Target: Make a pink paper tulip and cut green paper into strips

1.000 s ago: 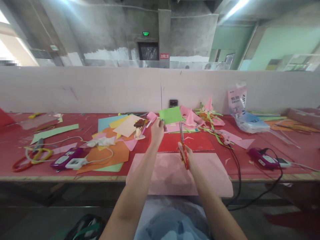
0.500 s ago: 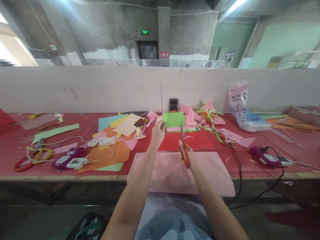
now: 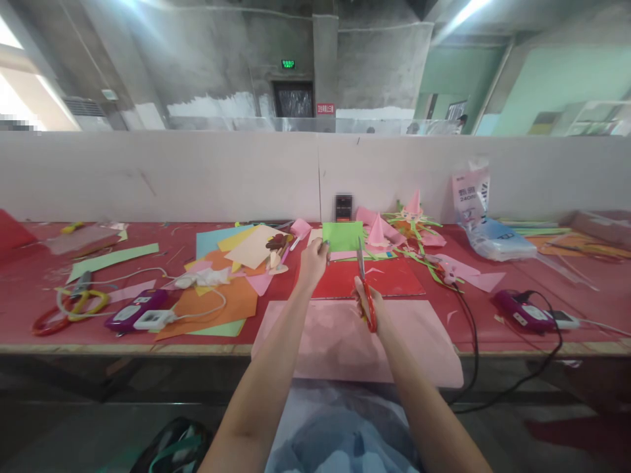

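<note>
My right hand [image 3: 367, 295] is wrapped round the handles of red-handled scissors [image 3: 367, 303], whose narrow blades point away from me. My left hand [image 3: 314, 261] is closed in a pinch by the lower left edge of a light green sheet of paper [image 3: 342, 235]. What its fingertips hold, if anything, is too small to make out. Below both hands lies a red sheet [image 3: 335, 282] with a small pink scrap [image 3: 375, 270] by the blades. Nearer to me, a large pink sheet [image 3: 325, 341] hangs over the table edge under my forearms.
Orange paper [image 3: 231, 299], a white cable and a purple power bank [image 3: 135, 312] lie to the left, beside a second pair of scissors [image 3: 73, 309]. Pink cone-hatted paper figures [image 3: 378, 233] stand behind. On the right are another purple power bank [image 3: 525, 312] and a plastic bag [image 3: 493, 233].
The view has shifted very slightly. Both hands keep nearly the same place and grip, and the scissors stay in my right hand.
</note>
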Demonstrator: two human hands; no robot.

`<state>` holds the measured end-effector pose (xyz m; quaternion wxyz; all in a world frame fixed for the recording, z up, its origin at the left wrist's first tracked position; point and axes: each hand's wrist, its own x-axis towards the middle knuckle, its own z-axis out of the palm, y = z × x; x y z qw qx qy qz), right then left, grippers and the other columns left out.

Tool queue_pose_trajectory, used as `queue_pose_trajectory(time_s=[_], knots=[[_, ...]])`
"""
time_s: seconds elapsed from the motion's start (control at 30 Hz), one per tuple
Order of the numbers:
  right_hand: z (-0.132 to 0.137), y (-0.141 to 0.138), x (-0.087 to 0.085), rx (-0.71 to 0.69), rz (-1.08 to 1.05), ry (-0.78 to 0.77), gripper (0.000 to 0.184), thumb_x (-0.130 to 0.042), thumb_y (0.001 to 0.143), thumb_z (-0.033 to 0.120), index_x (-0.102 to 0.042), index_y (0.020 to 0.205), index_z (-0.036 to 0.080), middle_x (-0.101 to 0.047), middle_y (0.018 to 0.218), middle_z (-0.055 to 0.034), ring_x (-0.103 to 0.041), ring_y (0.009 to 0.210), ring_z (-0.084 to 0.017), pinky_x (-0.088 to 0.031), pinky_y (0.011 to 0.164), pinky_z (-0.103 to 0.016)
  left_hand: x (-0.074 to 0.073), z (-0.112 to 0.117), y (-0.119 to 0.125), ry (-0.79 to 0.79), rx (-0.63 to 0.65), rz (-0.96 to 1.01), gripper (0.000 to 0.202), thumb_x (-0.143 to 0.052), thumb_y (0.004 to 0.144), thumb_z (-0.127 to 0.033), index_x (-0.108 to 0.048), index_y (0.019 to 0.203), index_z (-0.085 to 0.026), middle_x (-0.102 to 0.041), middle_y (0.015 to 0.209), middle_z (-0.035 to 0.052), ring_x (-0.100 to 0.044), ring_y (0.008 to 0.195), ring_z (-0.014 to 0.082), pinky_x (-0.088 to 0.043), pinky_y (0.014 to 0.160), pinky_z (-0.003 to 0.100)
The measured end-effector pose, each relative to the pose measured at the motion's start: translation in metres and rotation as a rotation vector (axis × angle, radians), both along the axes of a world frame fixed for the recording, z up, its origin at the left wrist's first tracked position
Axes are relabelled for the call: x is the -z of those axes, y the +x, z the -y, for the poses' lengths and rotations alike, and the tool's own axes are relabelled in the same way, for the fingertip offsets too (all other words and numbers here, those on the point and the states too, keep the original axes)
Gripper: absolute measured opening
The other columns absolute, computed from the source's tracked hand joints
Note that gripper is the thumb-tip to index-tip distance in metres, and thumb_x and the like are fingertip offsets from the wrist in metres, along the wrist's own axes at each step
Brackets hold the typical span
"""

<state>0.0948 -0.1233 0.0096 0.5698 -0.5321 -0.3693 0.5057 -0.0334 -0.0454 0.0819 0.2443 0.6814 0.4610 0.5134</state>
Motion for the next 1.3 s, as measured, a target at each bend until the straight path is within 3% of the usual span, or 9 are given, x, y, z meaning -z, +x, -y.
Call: queue_pose_trajectory(time_s=[0.5,0.7,1.1,1.3], knots=[[-0.001,0.0,-0.002,-0.041,0.012,-0.046,0.055,-0.051,0.057,0.072,-0.048,0.06,0.017,-0.038,0.044,0.0071,-0.033,0.029,-0.004,-0.028,0.028,-0.018,0.002,-0.003,0.005,-0.02,-0.014,0.014,0.024,-0.041,0.078,-0.024,-0.036,0.054,-0.02,-0.047,0.044,-0.0043,-0.047,0.044,0.0103,-0.035,0.052,0.022],[0.001,-0.001,-0.003,-0.043,0.015,-0.026,0.05,-0.054,0.06,0.066,-0.047,0.058,0.017,-0.041,0.047,0.0063,-0.033,0.028,-0.003,-0.027,0.026,-0.018,0.003,-0.004,0.003,-0.014,-0.004,-0.012,0.024,-0.04,0.078,-0.025,-0.036,0.055,-0.02,-0.046,0.044,-0.004,-0.047,0.043,0.0105,-0.034,0.05,0.023],[0.004,-0.001,0.003,0.0,-0.004,-0.005,0.047,-0.055,0.064,0.06,-0.041,0.052,0.018,-0.035,0.039,0.0077,-0.032,0.024,-0.004,-0.026,0.023,-0.018,0.003,-0.004,0.005,-0.034,-0.013,-0.019,0.023,-0.041,0.076,-0.023,-0.035,0.054,-0.02,-0.045,0.044,-0.0045,-0.045,0.041,0.0098,-0.033,0.049,0.022],[0.007,-0.001,-0.002,0.02,0.038,-0.036,0.046,-0.058,0.063,0.058,-0.038,0.049,0.019,-0.03,0.032,0.0083,-0.03,0.022,-0.006,-0.023,0.022,-0.018,0.002,-0.003,0.004,-0.042,-0.017,-0.034,0.024,-0.042,0.076,-0.021,-0.035,0.053,-0.02,-0.045,0.044,-0.0043,-0.046,0.041,0.0103,-0.033,0.05,0.022]])
